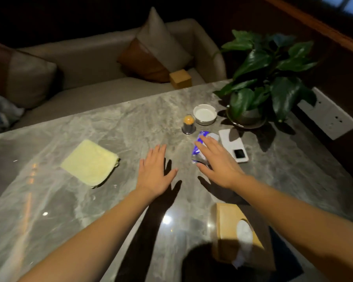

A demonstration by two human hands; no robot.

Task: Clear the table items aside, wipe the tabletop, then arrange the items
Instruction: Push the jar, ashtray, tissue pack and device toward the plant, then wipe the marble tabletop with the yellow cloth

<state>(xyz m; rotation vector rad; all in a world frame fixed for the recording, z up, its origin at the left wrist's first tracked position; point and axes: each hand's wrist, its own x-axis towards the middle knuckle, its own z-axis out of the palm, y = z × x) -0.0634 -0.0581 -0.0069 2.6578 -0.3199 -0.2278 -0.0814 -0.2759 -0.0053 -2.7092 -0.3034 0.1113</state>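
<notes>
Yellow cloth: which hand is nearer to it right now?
Left. The left hand hovers open just right of the yellow cloth, not touching it. The right hand is farther right, over the blue packet.

Across the upper left of the frame we are seeing a beige sofa (94,58) running behind the marble table. Two-tone cushions are leaning on it: one (27,78) at far left, another (155,47) at top centre. A small wooden box (180,78) is sitting on the seat. At right, a white wall socket plate (328,117) is showing.
</notes>
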